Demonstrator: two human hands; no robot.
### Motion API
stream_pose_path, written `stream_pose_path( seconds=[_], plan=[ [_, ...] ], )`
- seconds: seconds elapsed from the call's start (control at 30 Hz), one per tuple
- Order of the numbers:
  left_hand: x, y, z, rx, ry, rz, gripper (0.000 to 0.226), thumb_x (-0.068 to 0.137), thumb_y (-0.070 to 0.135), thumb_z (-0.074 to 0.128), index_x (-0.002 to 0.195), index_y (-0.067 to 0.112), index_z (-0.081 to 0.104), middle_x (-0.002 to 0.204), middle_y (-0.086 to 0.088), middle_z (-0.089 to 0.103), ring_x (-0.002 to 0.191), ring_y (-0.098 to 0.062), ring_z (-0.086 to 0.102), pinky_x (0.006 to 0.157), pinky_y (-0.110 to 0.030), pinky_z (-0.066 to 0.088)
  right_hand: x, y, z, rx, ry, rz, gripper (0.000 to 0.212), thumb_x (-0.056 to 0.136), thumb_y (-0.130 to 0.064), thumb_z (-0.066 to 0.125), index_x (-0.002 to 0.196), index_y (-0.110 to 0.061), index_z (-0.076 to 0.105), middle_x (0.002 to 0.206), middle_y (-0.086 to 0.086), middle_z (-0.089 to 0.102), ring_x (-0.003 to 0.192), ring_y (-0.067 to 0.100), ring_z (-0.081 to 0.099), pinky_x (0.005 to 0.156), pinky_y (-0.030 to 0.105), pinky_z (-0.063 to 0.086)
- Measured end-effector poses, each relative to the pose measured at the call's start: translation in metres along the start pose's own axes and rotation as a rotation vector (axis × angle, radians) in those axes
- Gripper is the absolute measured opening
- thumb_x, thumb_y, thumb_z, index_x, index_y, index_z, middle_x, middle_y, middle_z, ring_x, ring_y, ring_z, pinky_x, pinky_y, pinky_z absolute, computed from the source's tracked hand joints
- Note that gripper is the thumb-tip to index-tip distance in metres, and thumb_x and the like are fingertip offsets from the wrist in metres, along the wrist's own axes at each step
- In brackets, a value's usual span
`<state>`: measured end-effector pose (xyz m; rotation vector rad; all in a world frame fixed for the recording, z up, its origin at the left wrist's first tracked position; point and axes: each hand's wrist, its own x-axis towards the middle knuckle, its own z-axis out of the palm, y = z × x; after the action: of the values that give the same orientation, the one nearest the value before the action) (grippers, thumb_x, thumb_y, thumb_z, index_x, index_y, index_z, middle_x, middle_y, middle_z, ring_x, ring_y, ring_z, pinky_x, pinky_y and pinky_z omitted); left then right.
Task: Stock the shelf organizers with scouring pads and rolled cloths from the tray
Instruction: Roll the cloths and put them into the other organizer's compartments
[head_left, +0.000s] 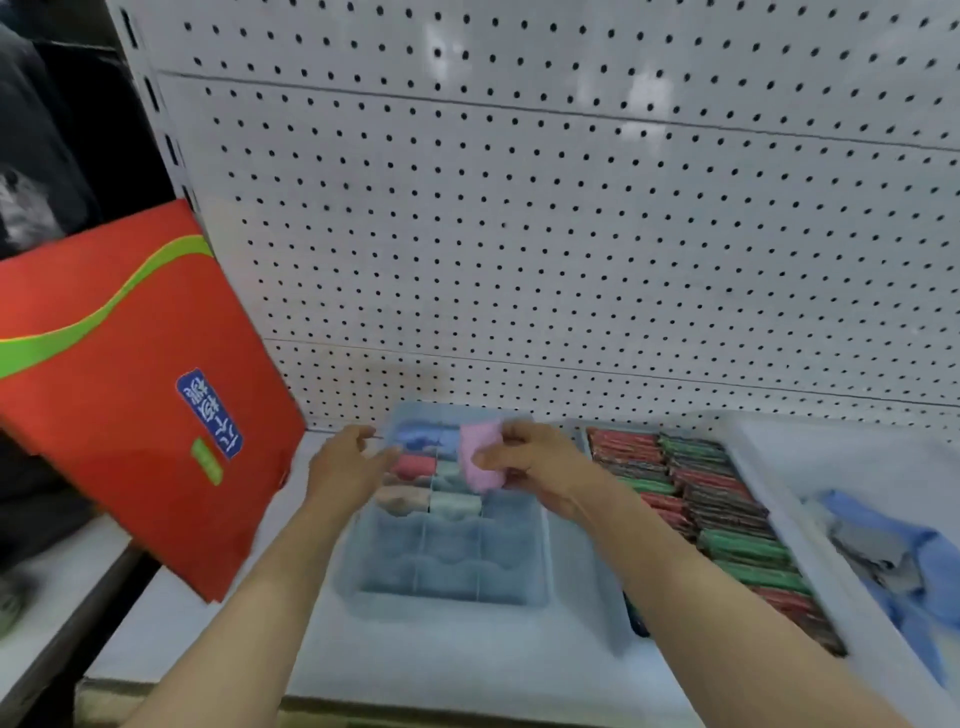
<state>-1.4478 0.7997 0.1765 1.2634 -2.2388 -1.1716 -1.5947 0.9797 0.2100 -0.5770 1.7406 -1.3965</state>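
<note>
The right hand (524, 457) pinches a pink rolled cloth (480, 460) between thumb and curled fingers, holding it over the back cells of the divided organizer (452, 597) that sits on the shelf (415, 660) near its back edge. The left hand (345, 462) hovers at the organizer's back left corner with its grip loosely open, holding nothing. Toward the shelf's right edge, a second organizer (582, 439) holds rows of scouring pads (727, 525), and beside it the tray (810, 566) holds blue cloths (872, 525).
</note>
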Motion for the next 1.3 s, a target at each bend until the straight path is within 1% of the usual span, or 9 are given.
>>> stream_pose_path(
  seconds=[0.17, 0.3, 0.4, 0.5, 0.63, 0.73, 0.9, 1.07, 1.3],
  plan=[
    [0.014, -0.051, -0.001, -0.443, -0.179, -0.268, 0.039, 0.089, 0.014, 0.071, 0.125, 0.004, 0.06, 0.101, -0.017, 0.069, 0.082, -0.029, 0.065, 0.077, -0.038, 0.056, 0.016, 0.043, 0.032, -0.085, 0.143, -0.076, 0.039, 0.079, 0.002, 0.077, 0.117, 0.002, 0.064, 0.105, 0.013, 0.071, 0.088, 0.017, 0.067, 0.074, 0.022, 0.055],
    [0.015, -0.054, -0.005, -0.594, -0.281, -0.275, 0.024, 0.09, 0.008, 0.067, 0.114, 0.005, 0.068, 0.096, -0.018, 0.073, 0.076, -0.027, 0.067, 0.074, -0.033, 0.056, 0.013, 0.057, 0.037, -0.336, 0.218, -0.124, 0.032, 0.074, -0.013, 0.079, 0.103, -0.019, 0.07, 0.099, 0.01, 0.074, 0.091, 0.027, 0.069, 0.089, 0.047, 0.057],
    [0.013, -0.051, -0.006, -0.621, -0.345, -0.265, 0.021, 0.088, 0.011, 0.071, 0.109, 0.009, 0.069, 0.098, -0.016, 0.074, 0.077, -0.025, 0.068, 0.07, -0.03, 0.056, 0.01, 0.06, 0.033, -0.535, 0.297, -0.13, 0.028, 0.066, -0.035, 0.076, 0.092, -0.038, 0.065, 0.094, -0.005, 0.074, 0.09, 0.022, 0.07, 0.086, 0.048, 0.056],
    [0.013, -0.047, -0.005, -0.64, -0.366, -0.267, 0.02, 0.086, 0.006, 0.071, 0.105, 0.012, 0.068, 0.096, -0.015, 0.073, 0.078, -0.026, 0.068, 0.07, -0.031, 0.056, 0.004, 0.052, 0.028, -0.819, 0.329, -0.153, 0.028, 0.08, -0.03, 0.073, 0.105, -0.022, 0.065, 0.095, -0.003, 0.071, 0.084, 0.019, 0.063, 0.075, 0.031, 0.049],
    [0.018, -0.048, -0.005, -0.654, -0.351, -0.277, 0.019, 0.085, 0.004, 0.072, 0.1, 0.014, 0.067, 0.094, -0.014, 0.072, 0.079, -0.027, 0.067, 0.074, -0.035, 0.055, 0.002, 0.05, 0.012, -1.061, 0.342, -0.126, 0.026, 0.085, -0.025, 0.069, 0.11, -0.018, 0.063, 0.099, 0.003, 0.07, 0.091, 0.027, 0.063, 0.07, 0.03, 0.041],
    [0.02, -0.05, -0.005, -0.659, -0.353, -0.275, 0.019, 0.085, 0.004, 0.071, 0.102, 0.014, 0.067, 0.093, -0.013, 0.072, 0.079, -0.028, 0.067, 0.071, -0.034, 0.056, 0.002, 0.049, 0.01, -1.265, 0.296, -0.133, 0.027, 0.088, -0.023, 0.066, 0.114, -0.018, 0.063, 0.107, 0.006, 0.07, 0.101, 0.031, 0.062, 0.079, 0.03, 0.037],
    [0.02, -0.052, -0.007, -0.662, -0.357, -0.266, 0.018, 0.085, 0.005, 0.073, 0.1, 0.014, 0.068, 0.088, -0.012, 0.073, 0.076, -0.027, 0.068, 0.065, -0.032, 0.054, 0.021, 0.049, 0.016, -1.552, 0.264, -0.057, 0.033, 0.089, -0.02, 0.06, 0.12, -0.028, 0.06, 0.115, 0.0, 0.069, 0.112, 0.022, 0.061, 0.115, 0.032, 0.022],
    [0.018, -0.051, -0.009, -0.655, -0.363, -0.265, 0.018, 0.085, 0.006, 0.073, 0.099, 0.017, 0.067, 0.093, -0.014, 0.073, 0.078, -0.028, 0.068, 0.067, -0.033, 0.055, 0.034, 0.054, 0.018, -1.59, 0.118, 0.014, 0.033, 0.088, -0.016, 0.056, 0.118, -0.028, 0.063, 0.11, 0.001, 0.069, 0.113, 0.023, 0.059, 0.115, 0.035, 0.019],
    [0.024, -0.052, -0.007, -0.524, -0.324, -0.208, 0.025, 0.084, 0.012, 0.076, 0.106, 0.02, 0.068, 0.098, -0.013, 0.073, 0.084, -0.029, 0.07, 0.075, -0.038, 0.059, 0.039, 0.056, 0.023, -1.53, 0.123, 0.012, 0.016, 0.088, -0.017, 0.053, 0.096, -0.027, 0.063, 0.105, 0.001, 0.067, 0.106, 0.025, 0.06, 0.094, 0.033, 0.035]
  ],
)
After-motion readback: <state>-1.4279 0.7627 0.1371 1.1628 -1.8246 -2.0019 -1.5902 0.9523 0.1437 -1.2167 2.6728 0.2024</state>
